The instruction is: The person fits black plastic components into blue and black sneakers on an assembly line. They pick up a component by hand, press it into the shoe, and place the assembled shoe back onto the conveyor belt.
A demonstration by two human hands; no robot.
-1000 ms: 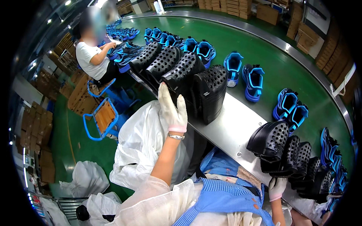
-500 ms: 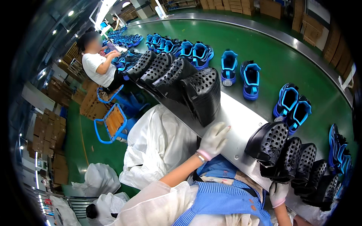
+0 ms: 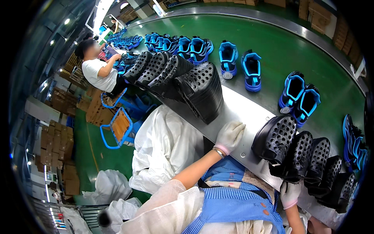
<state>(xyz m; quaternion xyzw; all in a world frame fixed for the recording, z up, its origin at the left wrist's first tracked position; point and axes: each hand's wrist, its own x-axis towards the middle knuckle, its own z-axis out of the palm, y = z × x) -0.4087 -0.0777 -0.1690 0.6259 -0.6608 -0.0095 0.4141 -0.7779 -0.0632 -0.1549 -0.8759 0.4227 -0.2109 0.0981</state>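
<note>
My left hand [image 3: 230, 137], in a white glove with a pink cuff, rests on the bare metal shelf [image 3: 249, 145]. Its fingers lie forward, slightly bent, with nothing visible in them. Just beyond it leans a tall stack of black perforated insoles [image 3: 202, 87], with several similar stacks to its left. On the right, my gloved right hand [image 3: 290, 195] is at the lower end of another black insole stack [image 3: 298, 158]. Its fingers close around the dark edge there, and the fingertips are partly hidden. A larger insole stack [image 3: 274, 136] stands between my hands.
Blue-and-black shoes stand on the green conveyor belt [image 3: 265, 43], including a single shoe [image 3: 251, 70] and a pair [image 3: 293, 91]. At the left a person [image 3: 101, 72] handles shoes. White sacks [image 3: 159, 152] and a blue-framed chair [image 3: 120, 126] are on the floor side.
My left hand has shifted slightly right and up along the shelf, its fingers more bent. My right hand stays by the same insole stack. The whole view has shifted slightly.
</note>
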